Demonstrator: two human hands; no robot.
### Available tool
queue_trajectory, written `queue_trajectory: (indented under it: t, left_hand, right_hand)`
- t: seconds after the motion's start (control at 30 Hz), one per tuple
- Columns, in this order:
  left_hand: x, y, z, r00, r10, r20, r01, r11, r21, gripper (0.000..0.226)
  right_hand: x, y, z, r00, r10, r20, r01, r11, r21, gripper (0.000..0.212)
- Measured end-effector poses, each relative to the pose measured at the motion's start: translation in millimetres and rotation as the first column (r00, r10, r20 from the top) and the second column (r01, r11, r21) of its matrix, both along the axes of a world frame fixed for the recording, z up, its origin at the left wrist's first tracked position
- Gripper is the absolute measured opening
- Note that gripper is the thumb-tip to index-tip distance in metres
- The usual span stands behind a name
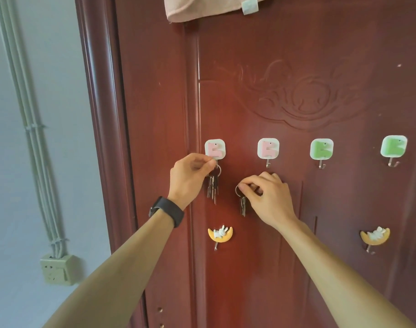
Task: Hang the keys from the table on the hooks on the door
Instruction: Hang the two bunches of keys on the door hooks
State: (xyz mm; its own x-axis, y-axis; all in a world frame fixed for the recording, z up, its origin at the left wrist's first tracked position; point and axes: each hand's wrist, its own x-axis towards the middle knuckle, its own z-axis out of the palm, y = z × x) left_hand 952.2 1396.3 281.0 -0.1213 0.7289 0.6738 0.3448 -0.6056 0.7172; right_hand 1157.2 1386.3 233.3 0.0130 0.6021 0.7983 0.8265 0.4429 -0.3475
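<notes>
Key bunches [213, 185] in both hands, unlabelled.

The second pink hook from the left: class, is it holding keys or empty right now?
Empty. The second pink hook has a bare metal prong; the right hand holds a key bunch below it, not yet hung.

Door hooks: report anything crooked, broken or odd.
Nothing looks damaged. The far-right green hook sits farther from its neighbour than the others. A pink cloth hangs over the door top. Its tilt may be lens distortion.
</notes>
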Motion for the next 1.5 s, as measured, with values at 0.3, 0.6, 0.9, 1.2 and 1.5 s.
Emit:
queue_trajectory:
  t: [0.3, 0.6, 0.9, 1.2, 1.5]
  left_hand:
    - [10.5, -8.9, 0.5, 0.974, 0.113, -0.196, -0.109, 0.994, 0.031, 0.01]
    - [10.6, -28.1, -38.6, 0.929, 0.249, -0.273, -0.229, 0.968, 0.101, 0.028]
    - [51.2, -54.4, -66.5, 0.914, -0.109, -0.392, 0.082, 0.993, -0.086, 0.024]
    - [84.2, -42.6, -56.3, 0.957, -0.233, -0.174, 0.212, 0.968, -0.13, 0.019]
    - [95.7, -35.9, -36.6, 0.977, -0.161, -0.14, 0.153, 0.986, -0.07, 0.013]
  right_hand:
    - [3.6, -7.6, -1.6, 1.0, 0.0, -0.028, 0.0, 1.0, 0.03, 0.011]
    - [6.3, -12.7, -1.2, 0.979, 0.158, -0.13, -0.173, 0.978, -0.12, 0.01]
    - [26.2, -50.7, -13.0, 0.74, 0.333, -0.584, -0.449, 0.892, -0.061, 0.007]
    - [44.2, -63.5, -3.8, 0.686, 0.334, -0.646, -0.476, 0.878, -0.051, 0.011]
    - [62.3, -47.6, -2.0, 0.941, 0.059, -0.332, -0.062, 0.998, 0.002, 0.016]
